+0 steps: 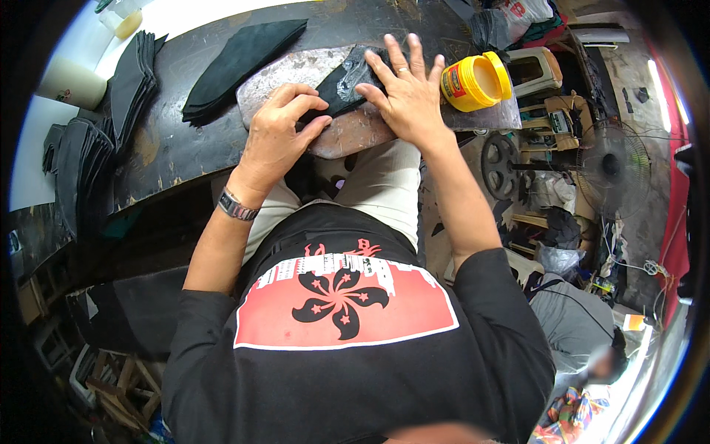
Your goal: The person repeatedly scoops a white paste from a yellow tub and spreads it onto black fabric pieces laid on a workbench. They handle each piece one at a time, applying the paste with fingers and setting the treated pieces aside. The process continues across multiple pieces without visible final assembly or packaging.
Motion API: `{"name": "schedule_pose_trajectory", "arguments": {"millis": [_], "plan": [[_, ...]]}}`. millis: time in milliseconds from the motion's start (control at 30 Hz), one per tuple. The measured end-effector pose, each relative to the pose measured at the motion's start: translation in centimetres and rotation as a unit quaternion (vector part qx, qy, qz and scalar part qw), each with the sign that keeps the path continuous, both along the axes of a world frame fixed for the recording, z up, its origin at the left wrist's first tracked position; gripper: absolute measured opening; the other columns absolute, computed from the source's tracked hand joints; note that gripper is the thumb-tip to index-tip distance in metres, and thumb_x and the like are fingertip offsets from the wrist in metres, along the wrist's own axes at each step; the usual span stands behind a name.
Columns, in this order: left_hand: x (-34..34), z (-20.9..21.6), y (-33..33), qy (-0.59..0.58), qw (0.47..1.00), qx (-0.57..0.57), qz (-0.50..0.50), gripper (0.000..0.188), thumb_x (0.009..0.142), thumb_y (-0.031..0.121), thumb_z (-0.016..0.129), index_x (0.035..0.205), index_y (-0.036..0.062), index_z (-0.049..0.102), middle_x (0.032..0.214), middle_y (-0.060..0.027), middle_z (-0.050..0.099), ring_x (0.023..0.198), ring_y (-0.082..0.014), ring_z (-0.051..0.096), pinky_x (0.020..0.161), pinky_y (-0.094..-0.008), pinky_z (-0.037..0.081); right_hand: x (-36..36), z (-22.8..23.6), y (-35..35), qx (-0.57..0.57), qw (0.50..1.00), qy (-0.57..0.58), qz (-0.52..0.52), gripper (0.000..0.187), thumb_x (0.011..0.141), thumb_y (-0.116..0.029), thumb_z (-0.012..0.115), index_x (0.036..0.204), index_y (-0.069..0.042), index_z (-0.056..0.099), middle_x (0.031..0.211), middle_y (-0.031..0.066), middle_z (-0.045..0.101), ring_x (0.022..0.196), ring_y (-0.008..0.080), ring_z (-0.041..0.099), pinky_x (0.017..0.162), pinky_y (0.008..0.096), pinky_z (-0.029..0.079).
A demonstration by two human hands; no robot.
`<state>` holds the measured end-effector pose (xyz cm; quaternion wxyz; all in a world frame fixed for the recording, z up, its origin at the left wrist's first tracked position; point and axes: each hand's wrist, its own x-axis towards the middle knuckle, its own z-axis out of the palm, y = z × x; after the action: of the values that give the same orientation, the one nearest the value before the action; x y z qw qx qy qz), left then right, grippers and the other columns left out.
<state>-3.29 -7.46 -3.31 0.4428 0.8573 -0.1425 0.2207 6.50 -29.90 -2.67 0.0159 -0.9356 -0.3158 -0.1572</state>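
Observation:
A black piece of leather-like material, with a shiny wet-looking patch, lies on a worn board across the table's near edge. My right hand is spread over its right end, fingers stretched out, a ring on one finger. At the left end, the bent fingers and thumb of my left hand close around the edge of the piece; their exact contact is partly hidden. Just right of my right hand stands a yellow jar with pale contents showing at its mouth. Left of the board lies a stack of curved black pieces.
More stacks of black pieces line the dark table's left side, near a pale cylindrical container. A jar with yellowish contents stands at the far left. On the right are a standing fan and another person in grey.

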Motion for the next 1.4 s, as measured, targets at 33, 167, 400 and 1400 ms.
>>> {"name": "schedule_pose_trajectory", "arguments": {"millis": [33,167,400,1400], "plan": [[0.0,0.0,0.0,0.010,1.000,0.000,0.001,0.023,0.079,0.007,0.081,0.100,0.0048,0.073,0.106,-0.0095,0.068,0.102,-0.0282,0.067,0.087,-0.0372,0.054,0.7,-0.3,0.0,-0.047,0.998,0.026,-0.018,0.062,0.100,-0.066,0.039,0.151,-0.033,0.048,0.167,0.0080,0.026,0.156,0.0347,0.010,0.118,0.0699,0.002],[-0.8,-0.1,0.4,-0.007,0.999,-0.019,0.031,0.022,0.078,0.008,0.081,0.098,0.0052,0.073,0.103,-0.0088,0.068,0.098,-0.0283,0.066,0.086,-0.0374,0.053,1.2,-0.5,-0.2,-0.051,0.993,0.070,0.075,0.061,0.100,-0.066,0.037,0.155,-0.040,0.039,0.169,0.0073,0.020,0.157,0.0353,0.006,0.120,0.0678,0.000],[-1.0,-0.6,1.0,-0.022,0.998,0.031,0.050,0.018,0.079,0.013,0.082,0.095,0.0075,0.074,0.099,-0.0065,0.071,0.100,-0.0269,0.066,0.091,-0.0387,0.049,-2.8,-0.4,1.2,0.001,0.975,0.167,0.143,0.065,0.097,-0.070,0.042,0.154,-0.039,0.042,0.169,0.0100,0.021,0.157,0.0383,0.002,0.116,0.0729,-0.002],[9.8,1.6,3.1,0.089,0.972,0.160,-0.146,0.019,0.085,0.015,0.070,0.102,0.0093,0.079,0.117,-0.0120,0.064,0.113,-0.0297,0.061,0.103,-0.0380,0.048,-4.0,0.7,-0.3,0.238,0.951,0.187,0.057,0.050,0.105,-0.053,0.039,0.142,-0.026,0.060,0.165,0.0162,0.028,0.155,0.0394,0.012,0.117,0.0701,0.005]]}}
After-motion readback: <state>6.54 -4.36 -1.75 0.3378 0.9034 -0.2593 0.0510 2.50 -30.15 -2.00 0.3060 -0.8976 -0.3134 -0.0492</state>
